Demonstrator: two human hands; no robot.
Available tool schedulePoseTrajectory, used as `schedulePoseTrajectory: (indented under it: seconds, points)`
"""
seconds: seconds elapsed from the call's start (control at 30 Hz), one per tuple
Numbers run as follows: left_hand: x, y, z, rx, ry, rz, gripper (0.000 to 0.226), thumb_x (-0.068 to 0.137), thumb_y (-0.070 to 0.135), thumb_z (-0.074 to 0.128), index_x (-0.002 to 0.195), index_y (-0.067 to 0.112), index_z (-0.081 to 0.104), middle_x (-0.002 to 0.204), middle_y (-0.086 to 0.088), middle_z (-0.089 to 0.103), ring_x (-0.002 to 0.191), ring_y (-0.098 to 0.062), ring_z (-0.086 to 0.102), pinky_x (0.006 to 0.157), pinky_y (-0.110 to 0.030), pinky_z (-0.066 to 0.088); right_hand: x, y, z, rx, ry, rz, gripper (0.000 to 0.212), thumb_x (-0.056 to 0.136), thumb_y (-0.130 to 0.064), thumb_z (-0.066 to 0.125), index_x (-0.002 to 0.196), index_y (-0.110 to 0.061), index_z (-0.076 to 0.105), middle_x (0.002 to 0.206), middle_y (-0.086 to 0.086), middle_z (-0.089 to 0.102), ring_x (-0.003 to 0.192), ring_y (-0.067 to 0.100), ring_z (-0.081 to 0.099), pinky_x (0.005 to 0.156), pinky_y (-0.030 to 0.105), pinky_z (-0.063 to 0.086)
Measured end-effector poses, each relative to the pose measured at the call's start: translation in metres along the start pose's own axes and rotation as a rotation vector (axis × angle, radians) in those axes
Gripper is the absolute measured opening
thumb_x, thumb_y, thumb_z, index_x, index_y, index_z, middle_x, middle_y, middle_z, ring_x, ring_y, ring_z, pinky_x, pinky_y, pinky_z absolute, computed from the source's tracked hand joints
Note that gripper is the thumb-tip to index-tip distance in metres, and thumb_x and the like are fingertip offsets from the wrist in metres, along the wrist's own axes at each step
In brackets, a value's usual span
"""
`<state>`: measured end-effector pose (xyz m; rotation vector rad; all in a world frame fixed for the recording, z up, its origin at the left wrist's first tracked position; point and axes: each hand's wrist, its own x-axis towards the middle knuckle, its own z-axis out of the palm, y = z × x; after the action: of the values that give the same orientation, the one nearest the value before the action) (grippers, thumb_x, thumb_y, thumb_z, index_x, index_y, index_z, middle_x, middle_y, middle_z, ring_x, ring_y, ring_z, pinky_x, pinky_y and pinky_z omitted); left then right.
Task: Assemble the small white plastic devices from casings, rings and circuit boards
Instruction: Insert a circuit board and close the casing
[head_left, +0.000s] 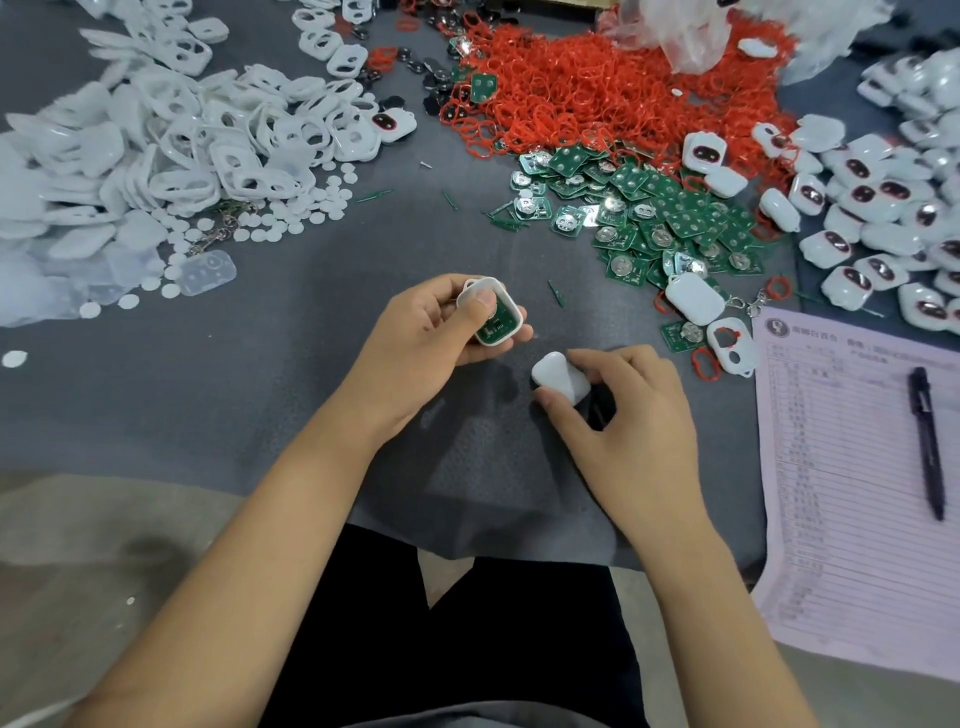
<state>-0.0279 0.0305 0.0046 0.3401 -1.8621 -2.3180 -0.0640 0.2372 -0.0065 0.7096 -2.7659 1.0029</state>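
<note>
A white casing half (488, 312) with a green circuit board seated inside sits gripped in the left hand (441, 332), thumb pressing the board, while the right hand (623, 405) pinches a white cover (561, 376) on the grey mat (260, 389) — piles of parts beyond, and a printed form (857, 467) whose writing is too small to read.

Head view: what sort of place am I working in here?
Most likely a small manual assembly bench. Bulk heaps of white casings, red rings and green circuit boards cover the grey tabletop, and a printed tally sheet with a pen lies alongside.
</note>
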Motion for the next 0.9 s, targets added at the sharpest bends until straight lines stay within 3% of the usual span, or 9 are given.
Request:
schedulePoseTrajectory:
  seconds: [0.47, 0.7, 0.9]
  points:
    - [0.001, 0.0, 0.002, -0.027, 0.016, 0.005, 0.023, 0.108, 0.016, 0.054, 0.122, 0.0, 0.062, 0.11, -0.017, 0.077, 0.107, -0.025, 0.076, 0.086, -0.026, 0.06, 0.004, -0.004, -0.002, 0.071, 0.037, 0.078, 0.029, 0.079, -0.046, 0.084, 0.105, -0.033, 0.077, 0.094, -0.014, 0.061, 0.085, 0.005, 0.055, 0.074, 0.027, 0.045]
    - [0.0, -0.001, 0.003, -0.047, 0.051, 0.008, 0.027, 0.107, 0.017, 0.055, 0.123, -0.003, 0.062, 0.108, -0.016, 0.078, 0.104, -0.024, 0.076, 0.089, -0.03, 0.061, 0.019, -0.017, 0.003, 0.312, 0.214, 0.054, 0.026, 0.084, -0.032, 0.085, 0.106, -0.022, 0.077, 0.094, -0.001, 0.063, 0.079, 0.01, 0.058, 0.072, 0.014, 0.043]
    - [0.003, -0.003, 0.002, -0.127, 0.08, -0.065, 0.03, 0.112, 0.024, 0.047, 0.121, 0.007, 0.07, 0.115, -0.014, 0.076, 0.111, -0.024, 0.073, 0.09, -0.03, 0.06, 0.033, -0.04, 0.02, 0.316, 0.21, 0.011, 0.028, 0.084, -0.03, 0.086, 0.109, -0.022, 0.076, 0.095, -0.005, 0.059, 0.074, 0.008, 0.054, 0.069, 0.019, 0.044]
